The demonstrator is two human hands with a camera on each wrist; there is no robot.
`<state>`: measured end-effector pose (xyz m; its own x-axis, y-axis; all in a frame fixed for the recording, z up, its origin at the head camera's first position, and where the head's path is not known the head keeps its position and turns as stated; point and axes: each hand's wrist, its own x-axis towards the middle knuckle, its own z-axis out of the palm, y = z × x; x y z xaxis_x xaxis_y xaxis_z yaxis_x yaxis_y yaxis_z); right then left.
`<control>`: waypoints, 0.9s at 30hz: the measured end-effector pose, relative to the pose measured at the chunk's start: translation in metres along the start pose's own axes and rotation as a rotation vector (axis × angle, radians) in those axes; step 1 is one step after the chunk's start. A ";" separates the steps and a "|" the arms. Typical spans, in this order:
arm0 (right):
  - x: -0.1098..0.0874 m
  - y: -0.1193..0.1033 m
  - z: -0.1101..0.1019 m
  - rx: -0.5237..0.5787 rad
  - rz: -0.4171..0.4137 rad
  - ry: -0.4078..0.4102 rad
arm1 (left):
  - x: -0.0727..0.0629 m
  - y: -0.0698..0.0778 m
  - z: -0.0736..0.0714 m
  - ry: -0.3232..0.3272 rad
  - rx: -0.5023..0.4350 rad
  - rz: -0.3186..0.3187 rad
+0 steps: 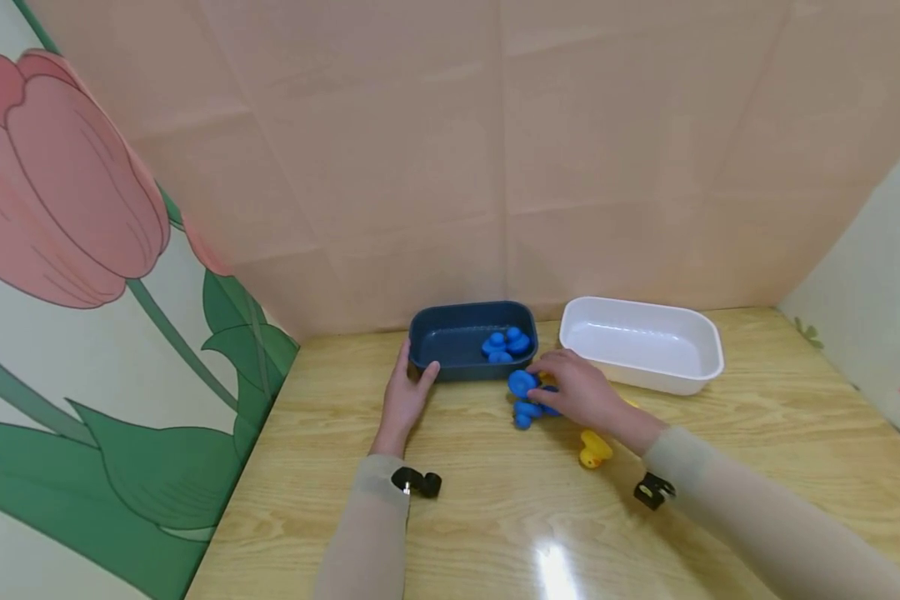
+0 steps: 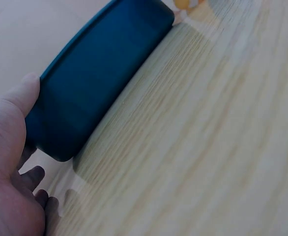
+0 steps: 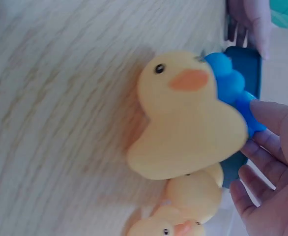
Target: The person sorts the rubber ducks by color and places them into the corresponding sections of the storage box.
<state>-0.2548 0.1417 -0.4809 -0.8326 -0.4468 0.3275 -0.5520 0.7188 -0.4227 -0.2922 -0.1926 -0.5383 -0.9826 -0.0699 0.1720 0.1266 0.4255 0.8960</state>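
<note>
My left hand holds the left end of a dark blue tray, thumb on its front side; the left wrist view shows the thumb against the tray wall. Several small blue rubber ducks lie in the tray's right end. Just in front of that end, my right hand pinches a blue rubber duck between thumb and fingers. More blue ducks lie beneath and beside it on the table. A yellow rubber duck stands below the right wrist, large in the right wrist view, with other yellow ducks near it.
A white tray stands right of the dark blue one, behind my right forearm. Both trays sit close to the pink backdrop on the wooden table. A tulip-patterned panel borders the left side.
</note>
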 end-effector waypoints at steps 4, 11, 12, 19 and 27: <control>0.000 -0.006 -0.006 0.010 -0.002 0.027 | 0.000 0.001 0.000 -0.002 -0.007 -0.002; 0.003 -0.017 -0.015 0.027 -0.007 0.088 | -0.001 0.000 -0.002 -0.004 -0.007 -0.001; 0.004 -0.018 -0.017 0.026 -0.003 0.095 | -0.001 0.000 -0.002 -0.005 -0.009 0.001; 0.015 -0.021 -0.030 0.006 0.051 0.110 | -0.001 0.000 -0.002 -0.006 -0.016 0.010; 0.031 -0.022 -0.040 0.016 0.076 0.116 | 0.001 -0.003 0.000 -0.007 -0.009 0.007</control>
<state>-0.2662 0.1334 -0.4281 -0.8616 -0.3257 0.3893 -0.4888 0.7392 -0.4634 -0.2934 -0.1941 -0.5411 -0.9825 -0.0609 0.1761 0.1351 0.4179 0.8984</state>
